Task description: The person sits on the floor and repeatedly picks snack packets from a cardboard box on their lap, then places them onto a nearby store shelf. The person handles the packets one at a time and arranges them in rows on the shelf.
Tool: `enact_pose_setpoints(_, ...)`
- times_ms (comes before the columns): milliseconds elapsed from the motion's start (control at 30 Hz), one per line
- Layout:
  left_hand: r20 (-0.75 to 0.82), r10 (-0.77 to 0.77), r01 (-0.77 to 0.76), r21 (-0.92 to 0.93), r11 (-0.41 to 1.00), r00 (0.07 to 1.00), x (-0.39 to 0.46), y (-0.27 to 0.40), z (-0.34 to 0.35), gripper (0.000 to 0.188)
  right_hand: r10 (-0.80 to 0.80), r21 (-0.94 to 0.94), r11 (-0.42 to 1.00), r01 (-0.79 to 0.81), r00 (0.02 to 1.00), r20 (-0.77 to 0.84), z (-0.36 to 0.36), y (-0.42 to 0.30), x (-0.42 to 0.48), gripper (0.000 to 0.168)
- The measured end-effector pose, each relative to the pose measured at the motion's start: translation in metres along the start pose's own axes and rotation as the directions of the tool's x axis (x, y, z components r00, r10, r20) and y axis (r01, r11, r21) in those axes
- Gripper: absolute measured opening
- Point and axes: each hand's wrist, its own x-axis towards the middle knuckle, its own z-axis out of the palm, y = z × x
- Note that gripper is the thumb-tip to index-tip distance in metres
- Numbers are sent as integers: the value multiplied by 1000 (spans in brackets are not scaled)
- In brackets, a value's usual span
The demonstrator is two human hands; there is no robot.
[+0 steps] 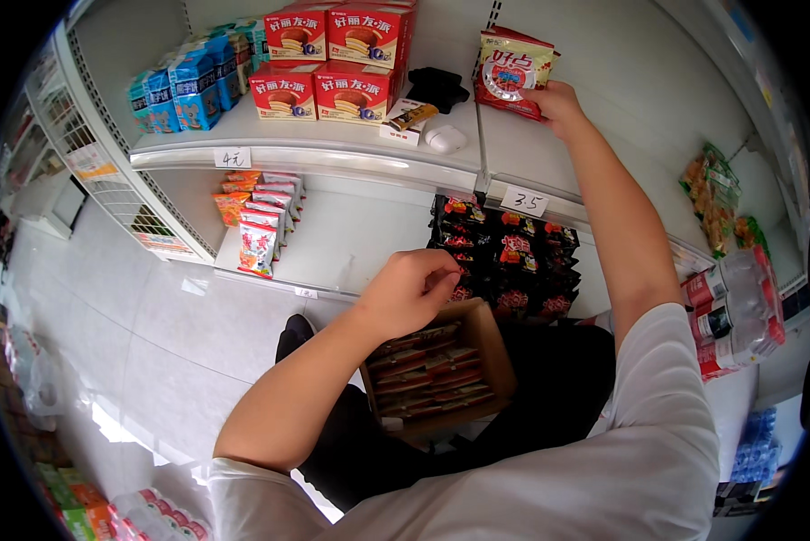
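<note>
On the right part of the upper shelf, my right hand grips the lower right edge of a red and yellow snack packet. The packet stands upright near the back panel, and another red edge shows just behind it. My left hand hangs over an open cardboard box, its fingers curled in towards the thumb. I see nothing held in it. Between my legs, the box contains several rows of red-edged packets. Black noodle-type packets fill part of the lower shelf beyond the left hand.
Red pie boxes are stacked on the upper shelf, beside blue snack packs. A white earbud case and a small bar lie near its edge. Small packets stand lower left. Shrink-wrapped bottles are at right.
</note>
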Motion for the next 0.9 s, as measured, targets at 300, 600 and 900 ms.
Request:
enact_pose_setpoints(300,-10,25,-25,-11,1000,1000,-2,-3,-6,10,-222,-751,660,24,961,-164,-11,11,17,54)
enact_pose_setpoints(600,41,50,-50,-6,999,998,2,-8,-2,9,-256,-779,626,-40,933,-253,-9,18,22,52)
enact_pose_setpoints(900,140,-28,25,23,999,990,7,-25,0,8,-176,-171,969,181,984,42,-24,-38,-107,26)
